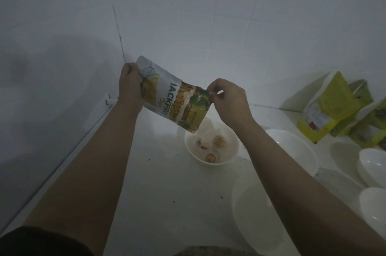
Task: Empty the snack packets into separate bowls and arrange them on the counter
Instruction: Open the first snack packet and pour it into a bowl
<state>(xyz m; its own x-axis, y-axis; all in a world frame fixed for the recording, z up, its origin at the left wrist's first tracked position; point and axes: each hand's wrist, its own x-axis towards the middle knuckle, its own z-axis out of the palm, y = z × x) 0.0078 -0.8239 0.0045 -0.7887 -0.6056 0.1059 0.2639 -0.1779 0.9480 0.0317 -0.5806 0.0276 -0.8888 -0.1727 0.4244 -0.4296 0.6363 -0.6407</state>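
Both bare forearms reach over the white speckled counter (158, 188). Left hand (130, 84) grips the glossy yellow-and-white jackfruit packet (173, 96) at its bottom; right hand (227, 99) pinches its mouth corner, tilted above a small round white bowl (211, 147) (a few wrapped pieces inside). Empty white bowls (292, 147) crowd rightward; yellow pouches (325, 113) lean against tiled wall.

One head view, close, facing forward and down over both forearms onto bench (158, 182) corner and tiled wall (208, 15).

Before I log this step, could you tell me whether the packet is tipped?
Tipped: the packet slants down over the bowl, which already holds several pieces.
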